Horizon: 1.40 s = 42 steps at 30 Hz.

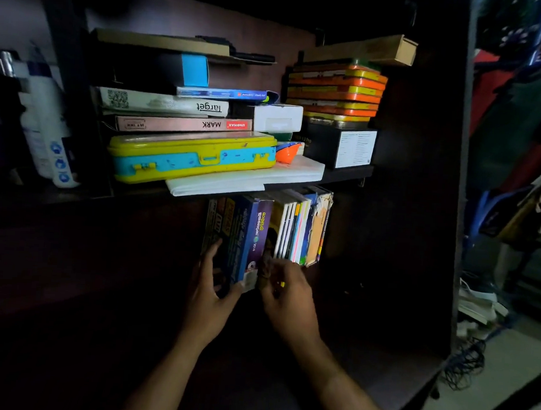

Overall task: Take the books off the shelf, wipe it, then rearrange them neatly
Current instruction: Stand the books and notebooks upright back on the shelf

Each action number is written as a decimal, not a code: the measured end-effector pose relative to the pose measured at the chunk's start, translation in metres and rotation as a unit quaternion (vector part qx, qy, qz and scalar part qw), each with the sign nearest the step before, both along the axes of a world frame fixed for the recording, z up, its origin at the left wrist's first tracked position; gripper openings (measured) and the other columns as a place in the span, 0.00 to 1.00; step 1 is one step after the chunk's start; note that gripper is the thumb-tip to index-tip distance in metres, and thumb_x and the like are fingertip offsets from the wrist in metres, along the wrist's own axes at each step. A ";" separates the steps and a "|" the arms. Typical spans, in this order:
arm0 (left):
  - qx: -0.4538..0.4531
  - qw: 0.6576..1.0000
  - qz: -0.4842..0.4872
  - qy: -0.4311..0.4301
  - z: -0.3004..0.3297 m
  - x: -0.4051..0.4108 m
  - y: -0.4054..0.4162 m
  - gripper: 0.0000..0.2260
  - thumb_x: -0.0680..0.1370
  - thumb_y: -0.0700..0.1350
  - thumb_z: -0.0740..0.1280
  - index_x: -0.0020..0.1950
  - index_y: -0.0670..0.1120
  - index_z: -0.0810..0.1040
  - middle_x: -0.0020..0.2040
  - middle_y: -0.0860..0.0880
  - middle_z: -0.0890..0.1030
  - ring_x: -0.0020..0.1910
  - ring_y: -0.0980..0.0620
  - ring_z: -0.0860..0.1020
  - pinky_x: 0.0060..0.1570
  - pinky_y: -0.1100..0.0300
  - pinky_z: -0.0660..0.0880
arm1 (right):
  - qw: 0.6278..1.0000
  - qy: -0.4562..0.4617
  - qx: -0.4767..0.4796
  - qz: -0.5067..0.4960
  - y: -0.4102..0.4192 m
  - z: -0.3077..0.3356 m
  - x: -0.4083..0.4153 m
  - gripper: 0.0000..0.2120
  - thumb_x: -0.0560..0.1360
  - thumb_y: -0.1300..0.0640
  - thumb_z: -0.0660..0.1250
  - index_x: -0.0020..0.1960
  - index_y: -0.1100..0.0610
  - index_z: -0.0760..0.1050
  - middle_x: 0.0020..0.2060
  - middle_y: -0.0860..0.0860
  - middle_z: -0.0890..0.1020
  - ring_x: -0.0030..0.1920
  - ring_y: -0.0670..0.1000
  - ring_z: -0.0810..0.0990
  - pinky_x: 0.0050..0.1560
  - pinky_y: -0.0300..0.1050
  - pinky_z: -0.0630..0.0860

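Both hands were at the row of books [267, 230] standing on the dim lower shelf [346, 292]. The left hand [208, 291] gripped the thick blue book [245, 238]; the right hand [286, 293] pinched its neighbour. Whether removing or rearranging was unclear; next, a firm pull or push.

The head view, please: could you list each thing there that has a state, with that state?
Books: upright in a row on the lower shelf.
Blue and purple book: upright, gripped by the left hand.
Right hand: fingers curled at the books' lower edges.
Yellow case: closed, lying flat.
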<state>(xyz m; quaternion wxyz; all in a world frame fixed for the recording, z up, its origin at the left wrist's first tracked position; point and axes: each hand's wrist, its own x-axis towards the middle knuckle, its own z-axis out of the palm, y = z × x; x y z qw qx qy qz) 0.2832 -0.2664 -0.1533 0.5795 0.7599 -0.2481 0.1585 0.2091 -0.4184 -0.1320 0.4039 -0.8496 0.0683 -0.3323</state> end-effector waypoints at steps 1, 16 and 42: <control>0.001 1.000 -0.001 0.000 0.000 -0.001 0.000 0.42 0.76 0.43 0.75 0.73 0.75 0.54 0.77 0.56 0.63 0.64 0.57 0.72 0.58 0.57 0.76 | 1.000 -0.002 -0.005 0.004 0.000 -0.001 0.001 0.15 0.78 0.55 0.70 0.63 0.52 0.76 0.57 0.45 0.78 0.55 0.41 0.78 0.55 0.41 0.80; 0.079 0.993 0.029 -0.087 0.019 -0.043 -0.004 0.16 0.76 0.39 0.73 0.62 0.50 0.78 0.43 0.57 0.79 0.38 0.60 0.77 0.40 0.58 0.77 | 0.988 0.063 0.141 0.010 -0.009 0.014 -0.037 0.37 0.75 0.58 0.72 0.79 0.56 0.59 0.74 0.54 0.68 0.72 0.45 0.67 0.66 0.24 0.57; 0.122 0.885 -0.308 0.326 0.077 -0.345 -0.316 0.19 0.80 0.27 0.58 0.52 0.51 0.78 0.54 0.45 0.85 0.45 0.54 0.83 0.44 0.63 0.81 | 0.904 0.331 -0.189 -0.193 -0.294 0.036 -0.410 0.34 0.74 0.49 0.71 0.77 0.44 0.62 0.75 0.51 0.66 0.74 0.54 0.65 0.73 0.53 0.62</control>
